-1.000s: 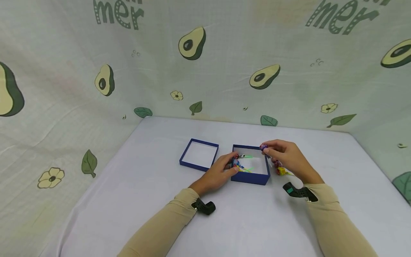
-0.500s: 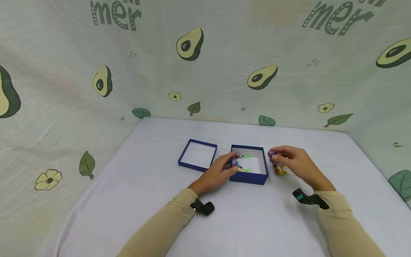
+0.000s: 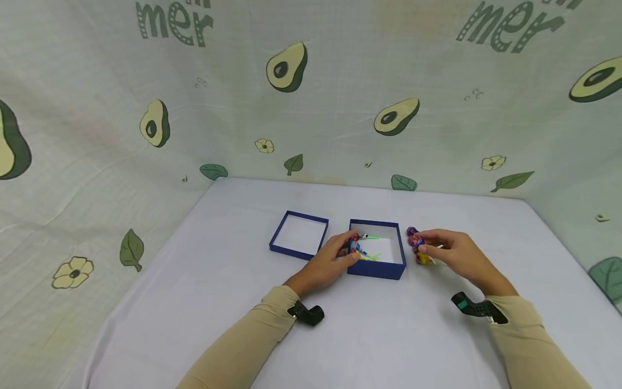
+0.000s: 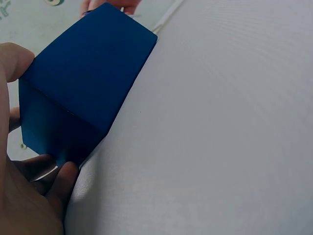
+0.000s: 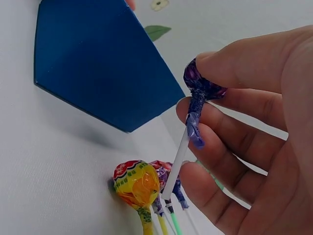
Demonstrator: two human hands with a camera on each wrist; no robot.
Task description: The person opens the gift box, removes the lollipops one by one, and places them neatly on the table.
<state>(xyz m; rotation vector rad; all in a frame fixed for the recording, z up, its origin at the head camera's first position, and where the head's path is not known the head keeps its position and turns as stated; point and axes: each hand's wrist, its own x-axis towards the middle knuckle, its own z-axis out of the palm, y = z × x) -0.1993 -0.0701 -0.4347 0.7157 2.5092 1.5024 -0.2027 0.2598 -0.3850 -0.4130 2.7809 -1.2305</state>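
My left hand (image 3: 326,266) holds the left side of an open blue box (image 3: 376,269), its thumb and fingers spread along the wall. Inside the box, several lollipops (image 3: 356,246) lie near that side, partly hidden by my fingers. To the right of the box is my right hand (image 3: 452,253). In the right wrist view it pinches a purple-wrapped lollipop (image 5: 196,100) by the head, its white stick slanting down past the fingers. Close under it a yellow lollipop (image 5: 137,183) and a few pink and purple ones lie on the table, partly overlapping.
A shallow blue-rimmed lid (image 3: 293,252) lies to the left of the box, beyond my left hand. White cloth covers the table (image 3: 369,329). Behind it hangs a pale curtain (image 3: 335,108) printed with avocados.
My right hand has moved right and towards me, from the box's right rim to the lollipops beside the box. The left hand stays on the box.
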